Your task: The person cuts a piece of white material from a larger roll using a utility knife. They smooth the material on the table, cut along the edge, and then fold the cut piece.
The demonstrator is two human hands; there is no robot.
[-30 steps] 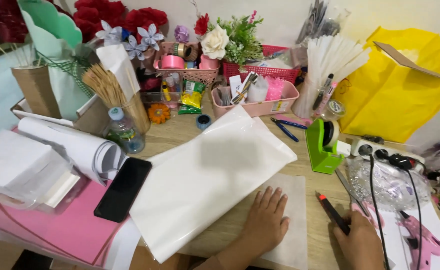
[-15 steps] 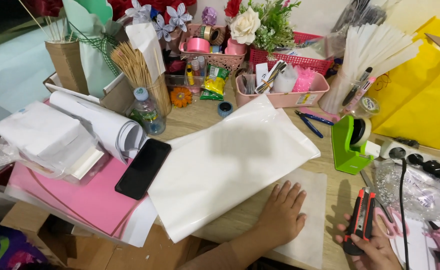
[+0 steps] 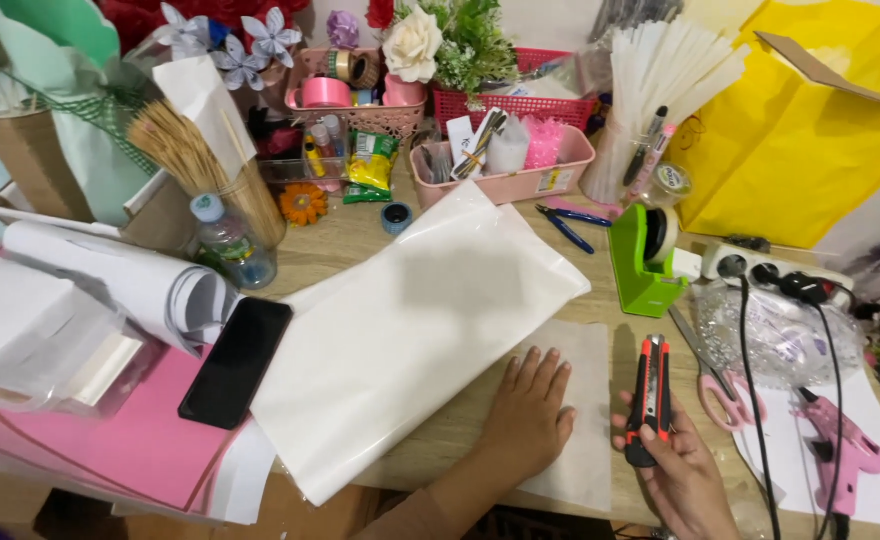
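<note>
I see the right hand [image 3: 685,470] now lifts the red cutter [image 3: 648,400], gripping it; a second ago it reached. The left hand [image 3: 528,415] lies open, flat on the white paper [image 3: 585,400].

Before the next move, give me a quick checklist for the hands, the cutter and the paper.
1. Left hand flat on the paper sheet: ok.
2. Right hand grips the red and black utility knife: ok.
3. Blade retracted or out: cannot tell.
4. Left hand apart from the knife: ok.
5. Large white sheet overlaps the paper sheet's upper left edge: not ok.
6. Pink scissors lie beside the knife: ok.
</note>
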